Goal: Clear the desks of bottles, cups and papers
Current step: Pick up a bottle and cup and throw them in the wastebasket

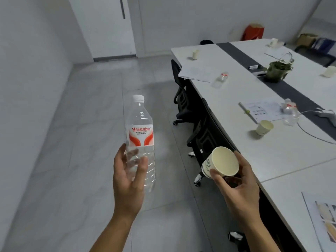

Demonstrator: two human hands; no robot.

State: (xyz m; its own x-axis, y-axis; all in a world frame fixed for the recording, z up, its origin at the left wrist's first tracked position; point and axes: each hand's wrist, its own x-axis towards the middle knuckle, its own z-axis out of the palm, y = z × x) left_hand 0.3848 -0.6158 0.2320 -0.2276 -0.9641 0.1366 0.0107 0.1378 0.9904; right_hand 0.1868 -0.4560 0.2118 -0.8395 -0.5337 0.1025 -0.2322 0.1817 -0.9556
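Observation:
My left hand grips the lower half of a clear plastic bottle with a white cap and red-and-white label, upright over the floor. My right hand holds a tilted paper cup, its empty mouth facing the camera, beside the desk's edge. On the white desk stand another paper cup, a crumpled bottle on a printed sheet, a lying bottle, a stack of papers and a far cup. Further cups sit on the far side.
Black office chairs are tucked under the desk's left edge. A potted plant sits on the dark centre strip, and a white cable and device at right. Another sheet lies at the near right. Grey tiled floor spreads left toward a white door.

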